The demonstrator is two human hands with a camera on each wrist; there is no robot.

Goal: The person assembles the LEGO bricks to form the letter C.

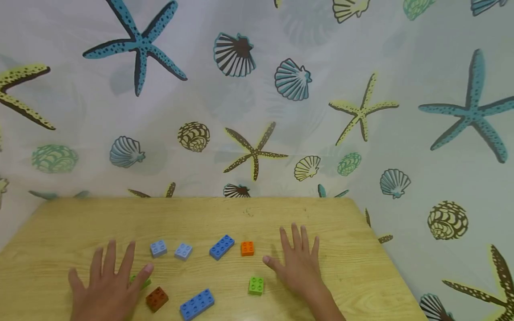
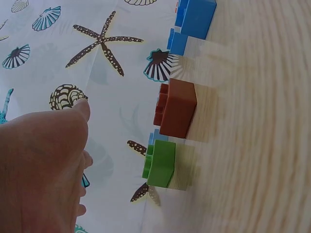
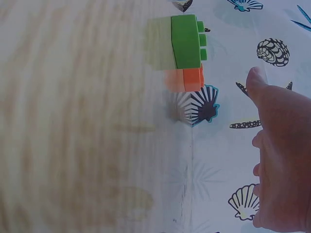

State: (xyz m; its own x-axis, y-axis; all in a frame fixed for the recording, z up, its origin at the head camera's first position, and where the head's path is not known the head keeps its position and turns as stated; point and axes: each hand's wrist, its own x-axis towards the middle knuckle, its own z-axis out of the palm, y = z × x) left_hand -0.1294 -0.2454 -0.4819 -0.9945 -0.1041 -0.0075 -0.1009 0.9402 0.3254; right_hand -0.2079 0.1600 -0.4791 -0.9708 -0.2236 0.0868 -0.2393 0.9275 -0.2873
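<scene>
My left hand [image 1: 107, 285] is spread with straight fingers at the table's left, holding nothing. Its thumb partly hides a green brick [image 1: 146, 283]; a reddish-brown brick [image 1: 157, 298] lies just right of it. In the left wrist view the hand appears raised off the table, apart from the brown brick [image 2: 179, 109] and green brick [image 2: 162, 164]. My right hand [image 1: 300, 267], also spread and holding nothing, is right of a lime green brick [image 1: 255, 286] and an orange brick [image 1: 247, 248]. The right wrist view shows that green brick [image 3: 185, 42] away from the thumb.
Two light blue bricks [image 1: 158, 248] and a long blue brick [image 1: 221, 247] lie farther back on the wooden table [image 1: 192, 218]. Another long blue brick [image 1: 197, 304] is near the front. A cloth [image 1: 257, 102] printed with shells and starfish hangs behind and along the right side.
</scene>
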